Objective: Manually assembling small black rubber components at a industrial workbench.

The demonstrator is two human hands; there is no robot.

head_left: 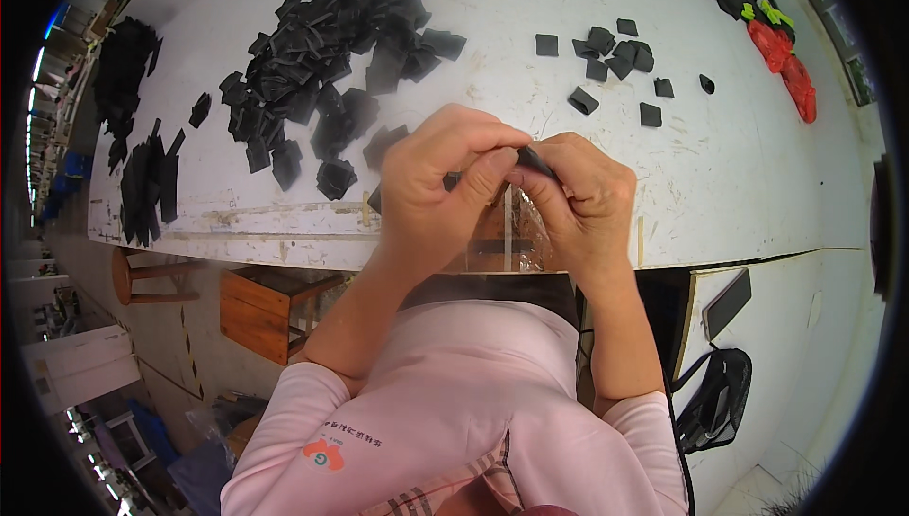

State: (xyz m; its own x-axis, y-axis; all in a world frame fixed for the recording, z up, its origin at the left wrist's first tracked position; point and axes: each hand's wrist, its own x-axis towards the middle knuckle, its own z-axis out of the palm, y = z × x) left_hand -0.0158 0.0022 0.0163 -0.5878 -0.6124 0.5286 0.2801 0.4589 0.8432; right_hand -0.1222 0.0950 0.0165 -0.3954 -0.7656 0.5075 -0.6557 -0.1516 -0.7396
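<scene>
By the table's (710, 218) near edge, left hand (437, 175) and right hand (589, 185) pinch one black piece (538, 163).
Such close grips perhaps keep it steady.

On the table (720, 185): heap of pieces (327, 28) lay left of centre; loose pieces (621, 66), right; bag (797, 85), far-right edge. Stool (256, 315) stood before the near edge, left.

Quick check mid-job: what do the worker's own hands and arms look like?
The left hand and right hand are bare, with no gloves visible. The forearms are uncovered up to pale pink sleeves, matching the pink top, which bears an orange mark.
</scene>
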